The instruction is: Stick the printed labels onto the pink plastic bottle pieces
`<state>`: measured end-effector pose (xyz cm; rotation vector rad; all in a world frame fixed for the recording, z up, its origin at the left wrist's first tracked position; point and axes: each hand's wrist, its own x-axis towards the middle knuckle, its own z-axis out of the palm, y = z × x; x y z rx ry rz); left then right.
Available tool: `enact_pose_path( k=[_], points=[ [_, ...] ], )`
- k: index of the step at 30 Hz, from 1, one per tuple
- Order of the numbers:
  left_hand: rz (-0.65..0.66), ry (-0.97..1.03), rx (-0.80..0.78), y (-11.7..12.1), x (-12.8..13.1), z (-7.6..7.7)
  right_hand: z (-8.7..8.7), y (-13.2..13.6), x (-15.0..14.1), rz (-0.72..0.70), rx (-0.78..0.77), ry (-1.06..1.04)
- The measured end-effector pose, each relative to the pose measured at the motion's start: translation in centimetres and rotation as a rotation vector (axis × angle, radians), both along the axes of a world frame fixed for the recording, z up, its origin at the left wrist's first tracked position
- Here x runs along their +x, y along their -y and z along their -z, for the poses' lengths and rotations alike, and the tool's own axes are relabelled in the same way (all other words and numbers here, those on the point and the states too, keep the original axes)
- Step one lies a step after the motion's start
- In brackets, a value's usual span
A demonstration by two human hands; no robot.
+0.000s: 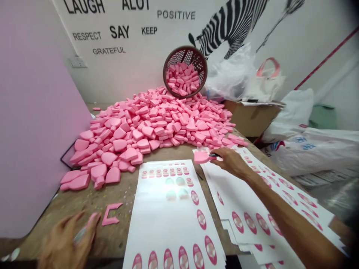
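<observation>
My left hand (pixel 68 241), blurred, is at the lower left with its fingers closed around a narrow pink piece (pixel 92 220); a silvery patch shows between the fingers. Beside it lies a pink C-shaped frame (pixel 110 215). My right hand (pixel 228 162) reaches over the printed sheets, its fingertips closed at the narrow end of a pink paddle-shaped foam piece (pixel 201 157). A slim dark item (pixel 214 154) shows at those fingertips; its kind is unclear. Between my hands lies a white sticker sheet (pixel 165 220) with pink oval labels and smaller labels along its edges.
A big heap of pink paddle-shaped pieces (pixel 157 123) covers the table's back. A brown basket (pixel 185 50) lies tipped on it, holding more. Further sticker sheets (pixel 252 201) overlap at right. A cardboard box (pixel 252 117) and plastic bags (pixel 316 149) stand beyond. A pink panel (pixel 30 123) borders the left.
</observation>
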<state>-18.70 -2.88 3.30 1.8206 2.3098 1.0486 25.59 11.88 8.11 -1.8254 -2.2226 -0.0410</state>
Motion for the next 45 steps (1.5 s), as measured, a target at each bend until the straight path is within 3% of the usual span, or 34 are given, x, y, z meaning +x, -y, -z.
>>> enact_pose_path(
  k=[2,4,6,8,11,15,19,26,32,36,45],
  points=[
    [0.163,0.300,-0.119,-0.3,3.3,-1.2,-1.4,3.5,-2.8,-0.337,-0.084,-0.097],
    [0.456,0.706,-0.485,-0.3,7.5,-2.5,-2.5,7.1,-6.0,-0.608,-0.258,-0.186],
    [0.774,1.052,-0.747,0.2,11.4,-3.2,-2.6,10.0,-8.3,-0.748,-0.379,-0.264],
    [0.883,1.305,-0.904,1.0,13.8,-3.0,-1.7,11.4,-9.2,-0.762,-0.443,-0.369],
    [0.725,1.482,-0.816,1.6,14.9,-1.7,1.3,10.8,-8.9,-0.555,-0.408,-0.551],
    [0.446,1.449,-0.509,-0.4,14.5,0.4,5.9,8.2,-9.5,-0.181,-0.156,-0.575],
    [0.372,1.395,-0.334,-3.1,14.9,2.0,8.2,7.2,-12.0,-0.104,-0.007,-0.397],
    [0.391,1.353,-0.351,-4.2,15.4,3.7,9.6,7.2,-12.9,-0.135,0.137,-0.220],
    [0.410,1.316,-0.379,-4.5,15.2,4.4,10.2,6.7,-12.6,-0.171,0.088,-0.343],
    [0.411,1.320,-0.385,-4.4,15.1,4.4,10.2,6.6,-12.5,-0.162,0.058,-0.420],
    [0.430,1.312,-0.410,-4.4,15.0,3.6,10.4,6.5,-13.1,-0.099,0.085,-0.328]
  ],
)
